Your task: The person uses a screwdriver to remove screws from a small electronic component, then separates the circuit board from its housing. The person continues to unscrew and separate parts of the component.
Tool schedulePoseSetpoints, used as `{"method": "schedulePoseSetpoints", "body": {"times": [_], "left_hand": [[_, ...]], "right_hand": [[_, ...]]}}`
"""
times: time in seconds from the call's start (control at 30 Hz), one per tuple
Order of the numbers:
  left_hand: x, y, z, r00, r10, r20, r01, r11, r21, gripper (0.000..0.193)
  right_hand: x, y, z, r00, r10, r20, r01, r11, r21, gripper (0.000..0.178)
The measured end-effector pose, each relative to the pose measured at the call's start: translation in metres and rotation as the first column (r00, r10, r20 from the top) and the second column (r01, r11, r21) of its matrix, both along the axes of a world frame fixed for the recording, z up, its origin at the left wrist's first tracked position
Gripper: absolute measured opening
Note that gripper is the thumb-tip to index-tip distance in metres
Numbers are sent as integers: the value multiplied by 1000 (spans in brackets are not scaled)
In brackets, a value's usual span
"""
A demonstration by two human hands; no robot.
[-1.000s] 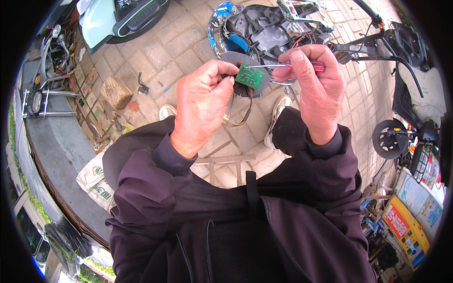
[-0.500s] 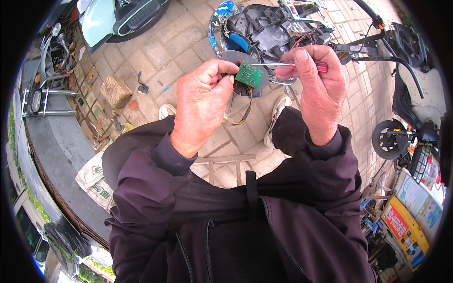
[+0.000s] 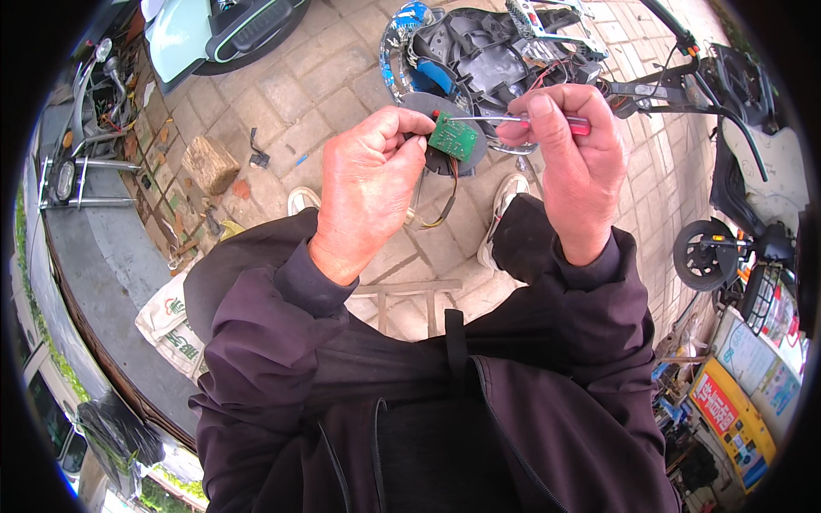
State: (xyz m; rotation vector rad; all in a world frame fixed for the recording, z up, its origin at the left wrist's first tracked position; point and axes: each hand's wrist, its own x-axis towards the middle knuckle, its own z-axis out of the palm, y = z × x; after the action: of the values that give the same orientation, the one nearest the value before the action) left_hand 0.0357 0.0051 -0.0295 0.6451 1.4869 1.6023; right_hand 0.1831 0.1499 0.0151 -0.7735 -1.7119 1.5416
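Observation:
Between its thumb and forefinger my left hand pinches the left edge of a small green circuit board. A small red part sits at the board's upper left corner. Several wires hang below the board and end near a pale connector. My right hand is closed around the red handle of a screwdriver. Its thin metal shaft points left, with the tip at the board's upper left part; whether it touches is too small to tell. A dark round disc lies beneath the board.
Ahead lie black and blue vehicle body parts on the brick paving. A wooden block is at the left, near a pale scooter. On the right are a dark frame, a wheel and a yellow box.
My right hand has shifted very slightly left with the screwdriver. My left hand and the circuit board stay almost where they were.

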Motion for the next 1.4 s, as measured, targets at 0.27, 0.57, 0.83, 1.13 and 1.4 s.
{"method": "schedulePoseSetpoints", "body": {"times": [0.27,0.57,0.83,1.13,1.4], "left_hand": [[-2,0,-8,1000,7,-12,-7,999,-38,18],[-1,1,-12,1000,0,-23,-1,999,-36,19],[2,1,-11,1000,0,-19,-1,1000,-19,19],[5,4,-11,997,64,-43,-62,997,38,19],[5,4,-9,997,68,-26,-68,998,3,19]], "right_hand": [[5,-2,13,918,-86,388,-141,843,519,12],[-1,4,-2,990,-3,140,-46,939,341,26],[5,4,10,917,-94,388,-137,838,527,23],[-1,4,-2,979,-31,199,-84,834,546,29],[7,1,8,910,-84,405,-169,818,550,28]]}}
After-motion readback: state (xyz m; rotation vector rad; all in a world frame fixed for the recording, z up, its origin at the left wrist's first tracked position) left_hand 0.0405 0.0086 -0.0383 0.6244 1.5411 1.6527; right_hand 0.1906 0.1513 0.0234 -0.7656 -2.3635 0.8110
